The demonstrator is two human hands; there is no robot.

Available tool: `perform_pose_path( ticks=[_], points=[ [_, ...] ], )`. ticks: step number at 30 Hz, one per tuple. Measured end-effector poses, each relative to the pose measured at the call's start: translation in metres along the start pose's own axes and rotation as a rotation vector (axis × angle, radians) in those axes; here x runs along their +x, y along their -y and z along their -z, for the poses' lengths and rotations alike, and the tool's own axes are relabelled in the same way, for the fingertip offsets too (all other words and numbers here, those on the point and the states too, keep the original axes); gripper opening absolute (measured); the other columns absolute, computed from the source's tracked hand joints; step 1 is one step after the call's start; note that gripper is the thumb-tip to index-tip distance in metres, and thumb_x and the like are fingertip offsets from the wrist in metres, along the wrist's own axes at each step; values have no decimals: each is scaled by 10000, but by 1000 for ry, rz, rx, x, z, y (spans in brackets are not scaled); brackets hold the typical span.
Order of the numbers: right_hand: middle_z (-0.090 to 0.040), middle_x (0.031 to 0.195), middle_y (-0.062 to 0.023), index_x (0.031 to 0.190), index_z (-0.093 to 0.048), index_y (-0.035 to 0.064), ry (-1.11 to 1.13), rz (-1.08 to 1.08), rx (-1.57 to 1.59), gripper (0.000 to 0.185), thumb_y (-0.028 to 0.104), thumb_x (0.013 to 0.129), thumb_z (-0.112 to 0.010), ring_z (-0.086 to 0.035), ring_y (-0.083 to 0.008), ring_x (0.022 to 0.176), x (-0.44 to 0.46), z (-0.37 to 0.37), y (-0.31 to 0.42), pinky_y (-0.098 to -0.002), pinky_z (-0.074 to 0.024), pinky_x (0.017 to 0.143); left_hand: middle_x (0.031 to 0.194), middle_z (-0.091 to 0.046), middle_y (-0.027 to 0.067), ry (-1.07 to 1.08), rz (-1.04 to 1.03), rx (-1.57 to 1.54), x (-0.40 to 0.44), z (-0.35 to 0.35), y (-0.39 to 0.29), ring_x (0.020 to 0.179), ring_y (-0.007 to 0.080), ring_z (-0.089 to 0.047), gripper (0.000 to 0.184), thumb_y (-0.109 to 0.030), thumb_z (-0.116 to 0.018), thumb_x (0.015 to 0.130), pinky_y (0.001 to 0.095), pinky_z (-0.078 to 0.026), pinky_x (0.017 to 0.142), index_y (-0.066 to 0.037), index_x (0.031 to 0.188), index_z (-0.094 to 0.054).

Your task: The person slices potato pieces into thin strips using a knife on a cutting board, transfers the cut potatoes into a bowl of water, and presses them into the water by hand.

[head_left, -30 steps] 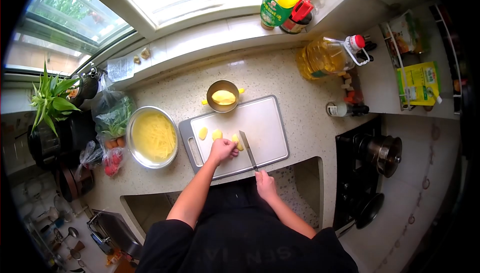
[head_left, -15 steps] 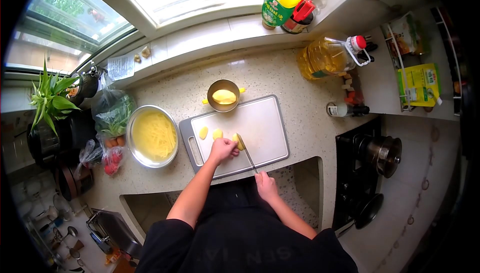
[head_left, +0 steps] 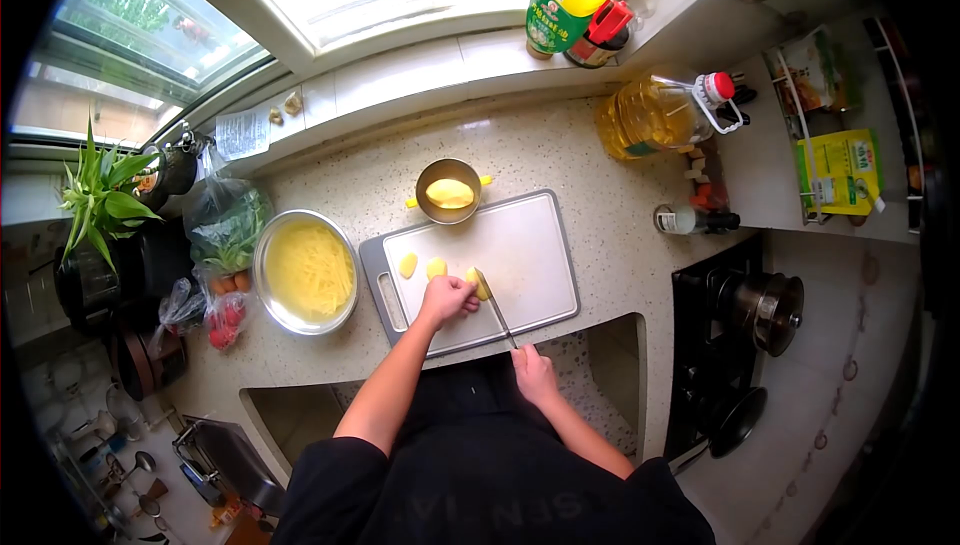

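Observation:
A white cutting board (head_left: 525,245) with a grey rim lies on the counter. My right hand (head_left: 535,370) is closed round the handle of a knife (head_left: 496,307), whose blade stands against the right side of a pale yellow piece (head_left: 474,281). My left hand (head_left: 449,300), fingers bent together, holds that piece from its lower left. Two more yellow pieces, one at the left (head_left: 408,264) and one just above my left hand (head_left: 437,267), rest on the board. Behind the board, a small metal pot (head_left: 433,167) with yellow handles contains a peeled yellow chunk (head_left: 449,193).
Left of the board is a metal bowl (head_left: 262,290) of yellow strips in liquid. Bagged greens (head_left: 232,230) lie beyond it. An oil jug (head_left: 650,120) and a small bottle (head_left: 690,219) stand at the right, near the stove (head_left: 700,345) with pots.
Since the first frame, the knife blade has moved left, from beside the yellow piece to against it. My left hand has stayed nearly in place.

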State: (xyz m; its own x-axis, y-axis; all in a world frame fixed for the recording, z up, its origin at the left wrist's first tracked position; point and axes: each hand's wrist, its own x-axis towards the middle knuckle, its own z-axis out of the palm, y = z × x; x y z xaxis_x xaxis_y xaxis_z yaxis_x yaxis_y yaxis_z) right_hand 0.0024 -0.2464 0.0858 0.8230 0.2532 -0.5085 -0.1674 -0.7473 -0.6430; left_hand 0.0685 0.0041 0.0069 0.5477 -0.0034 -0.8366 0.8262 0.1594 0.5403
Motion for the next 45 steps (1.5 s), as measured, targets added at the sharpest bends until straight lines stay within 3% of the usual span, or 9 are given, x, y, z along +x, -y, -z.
perform_pose_path(
  ticks=[13,25,40,45],
  points=[
    [-641,734,-267,960,-533,47,22,-42,-115,342,382,1024,-548,-631,-511,757,4,0,8,-615,-476,653,746,-740,102,-1,12,-15,-2,-1,-4,634,155,-717,365,-272,-661,999,278,-572,564,18,782,-707],
    [-617,724,-275,937,-520,43,-45,17,24,349,378,1025,-559,-619,-511,744,5,-2,-1,-605,-458,619,783,-745,129,8,7,-4,-4,0,-4,664,177,-722,371,-298,-659,1000,284,-572,577,21,813,-701],
    [-622,721,-285,993,-546,50,2,3,-18,341,389,1028,-543,-623,-521,747,0,-5,-4,-618,-462,628,777,-741,125,0,5,15,-1,0,-1,664,176,-721,361,-284,-653,1002,284,-570,581,11,797,-696],
    [-612,712,-264,917,-547,26,-6,-1,0,358,360,1043,-531,-635,-492,743,0,-2,0,-554,-473,615,773,-741,120,5,-5,14,-2,0,-2,664,175,-721,351,-282,-654,1000,283,-567,576,3,799,-697]
  ],
)
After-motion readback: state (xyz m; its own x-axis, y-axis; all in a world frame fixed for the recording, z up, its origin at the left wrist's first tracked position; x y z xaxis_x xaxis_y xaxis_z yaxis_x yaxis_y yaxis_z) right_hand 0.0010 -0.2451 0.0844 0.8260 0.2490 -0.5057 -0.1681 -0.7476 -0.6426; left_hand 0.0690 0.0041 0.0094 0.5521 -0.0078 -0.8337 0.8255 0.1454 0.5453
